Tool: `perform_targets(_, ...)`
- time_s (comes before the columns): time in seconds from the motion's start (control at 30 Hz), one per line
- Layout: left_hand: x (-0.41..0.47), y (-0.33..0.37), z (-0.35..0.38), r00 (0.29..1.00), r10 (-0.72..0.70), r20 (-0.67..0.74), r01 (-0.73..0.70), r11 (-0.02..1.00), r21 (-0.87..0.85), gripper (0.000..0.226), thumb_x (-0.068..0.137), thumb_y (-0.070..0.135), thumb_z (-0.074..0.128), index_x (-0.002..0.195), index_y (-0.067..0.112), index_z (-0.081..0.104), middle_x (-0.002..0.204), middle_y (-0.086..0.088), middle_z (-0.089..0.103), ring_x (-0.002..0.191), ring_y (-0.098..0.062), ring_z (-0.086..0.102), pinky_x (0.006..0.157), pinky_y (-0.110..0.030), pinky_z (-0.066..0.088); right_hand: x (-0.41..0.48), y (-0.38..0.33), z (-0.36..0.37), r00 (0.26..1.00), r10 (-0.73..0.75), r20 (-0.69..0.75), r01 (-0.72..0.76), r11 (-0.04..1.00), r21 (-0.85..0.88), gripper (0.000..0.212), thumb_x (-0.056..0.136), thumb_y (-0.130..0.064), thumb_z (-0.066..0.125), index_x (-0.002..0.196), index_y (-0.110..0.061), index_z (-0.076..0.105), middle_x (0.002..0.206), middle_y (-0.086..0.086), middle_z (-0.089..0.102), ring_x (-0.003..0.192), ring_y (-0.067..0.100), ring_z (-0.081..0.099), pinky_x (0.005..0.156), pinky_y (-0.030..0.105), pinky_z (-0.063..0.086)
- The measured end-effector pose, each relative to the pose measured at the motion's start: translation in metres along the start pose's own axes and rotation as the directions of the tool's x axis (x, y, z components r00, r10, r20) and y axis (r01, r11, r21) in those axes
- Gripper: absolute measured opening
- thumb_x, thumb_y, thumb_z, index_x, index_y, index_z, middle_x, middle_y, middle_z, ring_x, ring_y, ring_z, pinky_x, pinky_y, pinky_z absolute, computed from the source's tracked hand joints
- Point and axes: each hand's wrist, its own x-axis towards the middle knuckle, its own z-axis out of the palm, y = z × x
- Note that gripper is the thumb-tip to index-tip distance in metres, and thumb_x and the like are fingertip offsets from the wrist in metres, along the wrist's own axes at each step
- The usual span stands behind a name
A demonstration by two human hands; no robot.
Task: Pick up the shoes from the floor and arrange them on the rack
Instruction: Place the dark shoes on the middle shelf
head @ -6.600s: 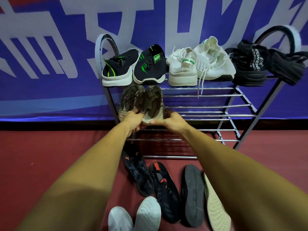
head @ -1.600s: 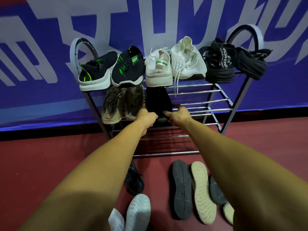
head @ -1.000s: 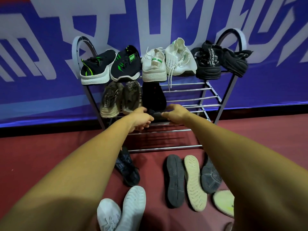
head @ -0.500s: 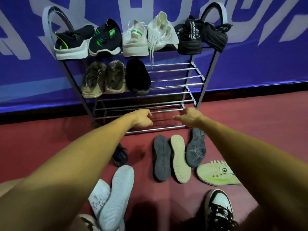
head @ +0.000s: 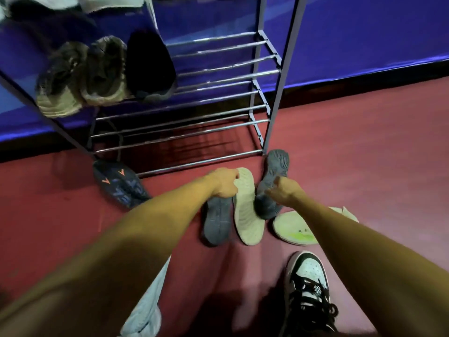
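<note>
Several shoes lie on the red floor in front of the metal rack [head: 218, 76]. My left hand [head: 224, 182] curls over the toe end of a dark grey shoe [head: 216, 222] lying sole up. My right hand [head: 283, 190] curls its fingers on the edge of a second grey shoe [head: 275, 166], also sole up. Between them lies a cream shoe [head: 246, 210], sole up. On the middle shelf sit two brown shoes [head: 60, 79] [head: 107, 71] and one black shoe [head: 150, 66].
A dark blue shoe with orange marks [head: 119, 184] lies by the rack's left foot. A cream and green shoe [head: 296, 229] lies under my right forearm. A black and white sneaker [head: 308, 283] and a pale shoe [head: 145, 310] are near me. A blue banner stands behind the rack.
Both hands left the black shoe on the middle shelf and dropped to the floor. They now sit on the two grey sole-up shoes. The view tilted down.
</note>
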Motion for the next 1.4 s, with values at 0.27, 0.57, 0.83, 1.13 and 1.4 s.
perform_targets(0.27, 0.067, 0.036, 0.065, 0.985, -0.028, 0.172, 0.059, 0.982, -0.177, 0.058, 0.090, 0.014, 0.054, 0.146, 0.011, 0.037, 0.138, -0.017, 0.052, 0.123, -0.033, 0.053, 0.099, -0.036, 0.047, 0.038, 0.048, 0.030, 0.995, 0.102, 0.018, -0.103, 0.990, 0.094, 0.058, 0.084, -0.029, 0.068, 0.132, -0.009, 0.041, 0.130, 0.022, 0.053, 0.113, 0.039, 0.057, 0.089, 0.039, 0.047)
perform_targets(0.57, 0.097, 0.057, 0.088, 0.986, -0.058, 0.159, 0.098, 0.962, -0.257, 0.062, 0.082, 0.004, 0.052, 0.136, 0.029, 0.032, 0.124, -0.015, 0.039, 0.104, -0.039, 0.053, 0.086, -0.042, 0.051, 0.050, 0.057, 0.045, 0.993, 0.118, 0.013, -0.115, 0.933, 0.342, 0.046, 0.090, -0.006, 0.049, 0.129, -0.008, 0.025, 0.119, 0.027, 0.059, 0.108, 0.044, 0.059, 0.089, 0.049, 0.047)
perform_targets(0.83, 0.070, 0.055, 0.071, 0.998, -0.040, 0.045, 0.052, 0.945, -0.324, 0.078, 0.075, 0.001, 0.053, 0.143, 0.033, 0.031, 0.130, -0.011, 0.035, 0.113, -0.037, 0.051, 0.090, -0.045, 0.053, 0.032, 0.033, 0.012, 0.997, 0.073, -0.009, -0.066, 0.942, 0.328, 0.049, 0.088, -0.010, 0.045, 0.135, -0.012, 0.033, 0.123, 0.024, 0.059, 0.112, 0.043, 0.057, 0.095, 0.047, 0.047)
perform_targets(1.13, 0.013, 0.044, 0.020, 0.960, -0.004, -0.279, -0.080, 0.954, -0.289, 0.056, 0.080, 0.014, 0.064, 0.133, 0.026, 0.048, 0.113, -0.013, 0.051, 0.112, -0.037, 0.052, 0.090, -0.041, 0.047, -0.027, -0.034, -0.075, 0.999, -0.020, -0.032, 0.028, 0.962, 0.273, 0.020, 0.093, -0.004, 0.039, 0.081, 0.000, 0.054, 0.074, 0.019, 0.051, 0.058, 0.025, 0.047, 0.048, 0.027, 0.032)
perform_targets(1.4, -0.070, 0.012, -0.069, 0.879, 0.010, -0.477, -0.156, 0.951, -0.268, 0.031, 0.072, 0.024, 0.054, 0.102, 0.027, 0.063, 0.102, -0.004, 0.071, 0.099, -0.030, 0.064, 0.081, -0.036, 0.051, -0.100, -0.114, -0.127, 0.991, -0.128, -0.027, 0.131, 0.960, 0.246, 0.031, 0.103, -0.021, 0.037, 0.078, -0.008, 0.051, 0.065, 0.012, 0.052, 0.049, 0.020, 0.047, 0.049, 0.025, 0.037)
